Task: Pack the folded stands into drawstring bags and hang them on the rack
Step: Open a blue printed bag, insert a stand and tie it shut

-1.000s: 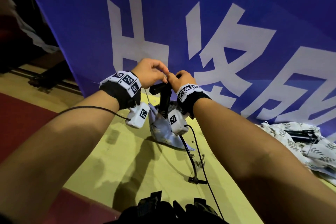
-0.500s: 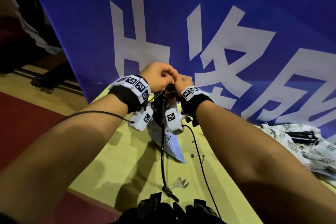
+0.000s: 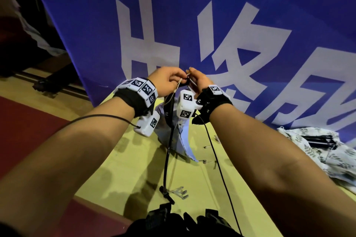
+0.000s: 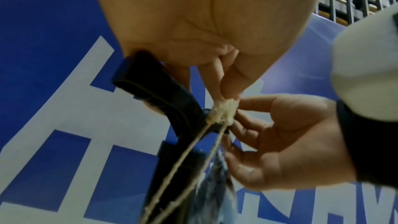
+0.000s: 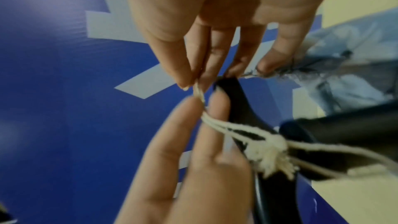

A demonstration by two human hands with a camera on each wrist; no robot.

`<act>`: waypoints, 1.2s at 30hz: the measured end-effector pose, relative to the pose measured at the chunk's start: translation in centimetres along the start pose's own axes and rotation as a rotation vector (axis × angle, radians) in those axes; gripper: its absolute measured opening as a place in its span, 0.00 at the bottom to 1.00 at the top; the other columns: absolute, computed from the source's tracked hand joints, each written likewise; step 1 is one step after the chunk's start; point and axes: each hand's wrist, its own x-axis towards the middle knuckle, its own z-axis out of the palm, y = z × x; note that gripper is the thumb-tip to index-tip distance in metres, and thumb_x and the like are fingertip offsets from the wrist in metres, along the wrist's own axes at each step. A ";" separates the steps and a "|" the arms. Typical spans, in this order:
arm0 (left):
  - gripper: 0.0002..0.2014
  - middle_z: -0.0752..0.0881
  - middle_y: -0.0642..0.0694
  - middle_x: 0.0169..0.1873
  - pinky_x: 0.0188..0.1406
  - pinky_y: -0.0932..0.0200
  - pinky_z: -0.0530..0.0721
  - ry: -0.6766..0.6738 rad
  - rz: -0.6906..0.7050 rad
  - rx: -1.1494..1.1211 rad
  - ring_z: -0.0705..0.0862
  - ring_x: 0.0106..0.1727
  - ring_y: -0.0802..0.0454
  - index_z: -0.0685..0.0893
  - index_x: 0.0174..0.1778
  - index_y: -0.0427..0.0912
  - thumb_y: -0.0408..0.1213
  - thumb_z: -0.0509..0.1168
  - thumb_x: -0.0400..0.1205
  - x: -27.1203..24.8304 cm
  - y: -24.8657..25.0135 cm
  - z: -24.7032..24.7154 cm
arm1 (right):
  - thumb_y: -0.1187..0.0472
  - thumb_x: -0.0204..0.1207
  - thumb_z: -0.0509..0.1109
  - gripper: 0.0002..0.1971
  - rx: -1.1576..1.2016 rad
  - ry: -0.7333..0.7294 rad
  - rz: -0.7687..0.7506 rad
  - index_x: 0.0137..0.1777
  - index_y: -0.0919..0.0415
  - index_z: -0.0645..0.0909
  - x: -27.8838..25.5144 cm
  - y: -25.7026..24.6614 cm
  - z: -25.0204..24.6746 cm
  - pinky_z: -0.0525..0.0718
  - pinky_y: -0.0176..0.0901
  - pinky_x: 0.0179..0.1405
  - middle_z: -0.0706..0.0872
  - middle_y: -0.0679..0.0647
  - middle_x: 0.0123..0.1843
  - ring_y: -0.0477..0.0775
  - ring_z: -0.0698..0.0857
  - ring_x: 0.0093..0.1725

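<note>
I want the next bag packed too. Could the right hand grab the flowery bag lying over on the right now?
Probably not yet. The right hand is pinching the drawstring of the blue bag, together with the left hand. The flowery bag lies uncovered on the yellow floor, so once the hand lets go, nothing blocks it.

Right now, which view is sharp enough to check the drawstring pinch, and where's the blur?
Left wrist view: the drawstring knot is fairly sharp, the left hand above it soft. Right wrist view: the near fingers are smeared, the right hand clearer. Head view: dim, both hands small.
</note>
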 end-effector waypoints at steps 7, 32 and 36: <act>0.24 0.80 0.43 0.69 0.71 0.45 0.77 0.003 -0.039 0.129 0.77 0.72 0.48 0.76 0.65 0.47 0.22 0.58 0.75 1.0 -1.0 0.8 | 0.60 0.75 0.72 0.05 -0.151 0.028 -0.045 0.45 0.59 0.88 -0.8 -1.0 -0.4 0.70 0.41 0.25 0.78 0.59 0.31 0.54 0.73 0.24; 0.21 0.81 0.36 0.67 0.64 0.49 0.78 0.148 -0.536 -0.029 0.81 0.64 0.37 0.78 0.71 0.35 0.36 0.68 0.82 2.6 -12.4 5.4 | 0.68 0.73 0.73 0.16 -0.586 0.026 -0.412 0.60 0.52 0.83 0.9 0.3 0.5 0.89 0.51 0.55 0.86 0.51 0.60 0.55 0.87 0.54; 0.19 0.88 0.35 0.54 0.58 0.48 0.84 0.026 -0.512 0.054 0.86 0.54 0.37 0.82 0.62 0.36 0.38 0.73 0.77 4.0 -13.1 6.4 | 0.69 0.72 0.73 0.16 -0.550 0.025 -0.410 0.57 0.52 0.84 1.2 0.3 0.5 0.90 0.55 0.53 0.85 0.51 0.60 0.56 0.88 0.52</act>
